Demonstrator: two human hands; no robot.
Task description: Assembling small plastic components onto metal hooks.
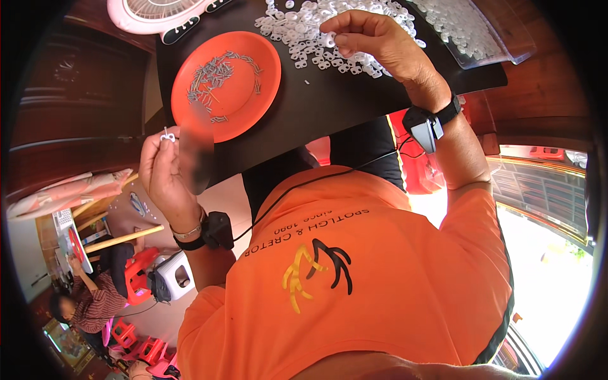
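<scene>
My left hand is raised by the table's left front edge, its fingers closed on a small white plastic clip. A thin pin-like tip stands up from that clip, and part of this hand is hidden by a blurred patch. Just beyond it, an orange plate holds many small grey nails. Over a loose pile of white clips hangs my right hand, thumb and forefinger pinched around a single white clip.
A clear plastic bin of white pieces stands at the far right of the dark table. A white and pink fan lies at the far left. Cables run from my wrist straps. Another person sits at lower left near red stools.
</scene>
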